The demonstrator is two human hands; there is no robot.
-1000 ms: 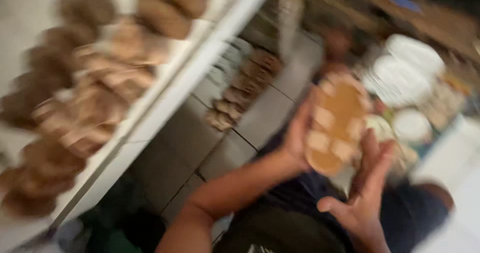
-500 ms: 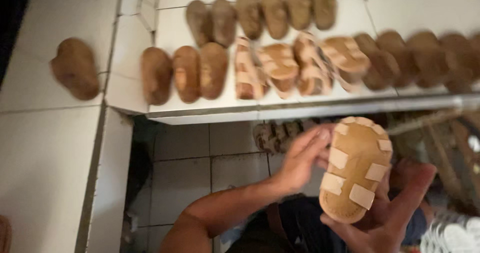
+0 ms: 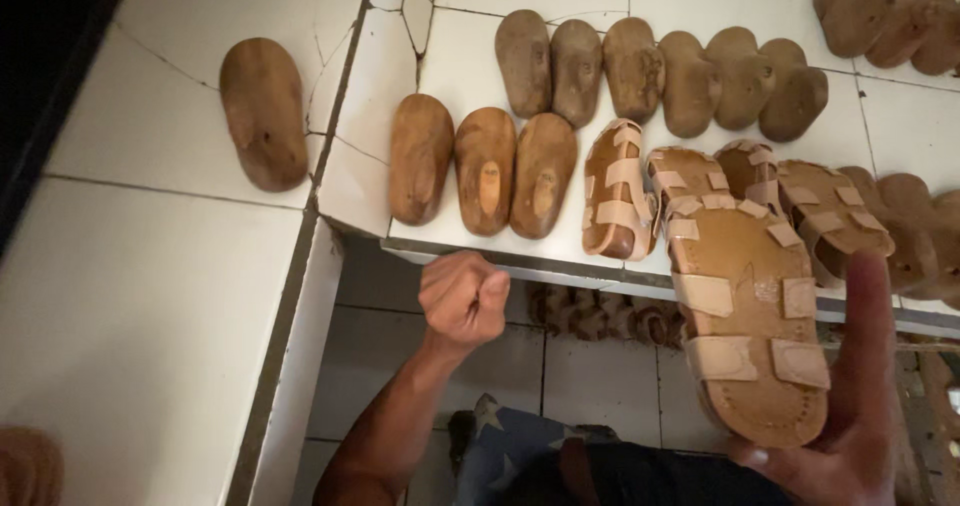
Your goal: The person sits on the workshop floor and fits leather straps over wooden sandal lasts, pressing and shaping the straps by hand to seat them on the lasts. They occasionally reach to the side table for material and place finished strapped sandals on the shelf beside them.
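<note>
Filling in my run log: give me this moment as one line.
left hand: closed fist, holding nothing | right hand: holds sandal sole-up | tiled counter: rows of wooden shoe forms, some strapped

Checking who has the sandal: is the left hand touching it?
No, the left hand is a closed fist away from the sandal, which only the right hand holds.

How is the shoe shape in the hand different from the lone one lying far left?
The held last has pale leather straps wrapped over its sole; the lone last is bare wood. The right hand lifts the held last, but the lone last lies on white tiles. Both are brown, foot-shaped.
</note>
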